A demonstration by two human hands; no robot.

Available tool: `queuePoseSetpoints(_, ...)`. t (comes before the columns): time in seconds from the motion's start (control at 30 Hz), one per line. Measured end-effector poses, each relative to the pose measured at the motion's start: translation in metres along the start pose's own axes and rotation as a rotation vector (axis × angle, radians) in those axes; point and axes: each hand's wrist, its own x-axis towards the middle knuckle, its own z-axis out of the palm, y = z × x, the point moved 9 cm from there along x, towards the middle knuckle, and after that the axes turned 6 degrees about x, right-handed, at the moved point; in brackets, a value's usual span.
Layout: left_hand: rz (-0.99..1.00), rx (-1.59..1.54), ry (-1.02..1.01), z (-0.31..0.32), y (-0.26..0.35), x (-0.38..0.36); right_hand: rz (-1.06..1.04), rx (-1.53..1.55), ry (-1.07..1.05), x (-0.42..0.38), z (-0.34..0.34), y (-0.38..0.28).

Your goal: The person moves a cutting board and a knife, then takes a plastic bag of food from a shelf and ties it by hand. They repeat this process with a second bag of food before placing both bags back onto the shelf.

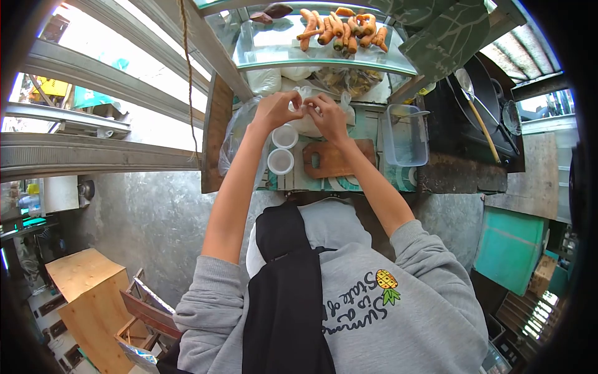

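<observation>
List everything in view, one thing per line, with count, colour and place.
Carrots: several overlapping, orange, far glass shelf
Bag: one, whitish, beside the hands
Cups: two, whitish, left of board
Board: one, brown, counter front
Container: one, clear, right of board
Pan: one, black, counter's right
Wooden-handled utensil: one, brown handle, across pan
Rope: one, brown, hanging upper left
Plywood box: one, tan, lower left
Background clutter: uncountable
Sweatshirt: one, grey, worn
Left hand: one, bare, above cups
Right hand: one, bare, above board
</observation>
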Motion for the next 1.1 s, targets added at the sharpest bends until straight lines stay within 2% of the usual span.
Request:
queuePoseSetpoints(0.2,-0.076,0.070,0.042,0.002,0.003,0.002,0.050,0.000,0.049,-0.001,0.000,0.006)
queuePoseSetpoints(0.27,-0.093,0.059,0.053,0.005,0.000,0.003,-0.028,-0.028,0.064,0.000,0.000,0.000)
queuePoseSetpoints(0.5,-0.022,0.080,0.127,0.002,0.006,0.013,-0.045,-0.062,0.073,0.008,-0.006,-0.003)
queuePoseSetpoints(0.57,-0.001,0.098,0.157,0.005,0.005,0.015,-0.196,-0.136,0.079,0.011,-0.008,-0.015)
queuePoseSetpoints(0.67,0.008,0.092,0.212,0.007,0.001,0.021,-0.259,-0.228,0.024,0.020,-0.006,-0.015)
queuePoseSetpoints(0.8,-0.048,0.001,0.205,0.005,-0.005,0.022,-0.238,-0.181,0.041,0.024,-0.013,-0.010)
queuePoseSetpoints(0.87,-0.079,-0.056,0.187,0.004,-0.009,0.019,0.009,-0.150,0.046,0.026,-0.020,0.009)
queuePoseSetpoints(0.9,-0.074,-0.051,0.191,0.003,-0.008,0.016,0.007,-0.146,0.044,0.026,-0.020,0.009)
queuePoseSetpoints(0.97,-0.077,-0.049,0.198,0.001,-0.007,0.014,0.237,-0.052,-0.123,0.022,-0.006,0.030)
queuePoseSetpoints(1.0,-0.068,-0.031,0.205,0.001,-0.006,0.014,0.237,-0.051,-0.132,0.023,-0.005,0.028)
queuePoseSetpoints(1.07,-0.069,-0.015,0.212,0.003,-0.003,0.011,0.469,0.019,-0.178,0.020,0.002,0.041)
queuePoseSetpoints(1.1,-0.050,-0.040,0.231,0.004,-0.003,0.011,0.469,0.020,-0.187,0.023,0.006,0.042)
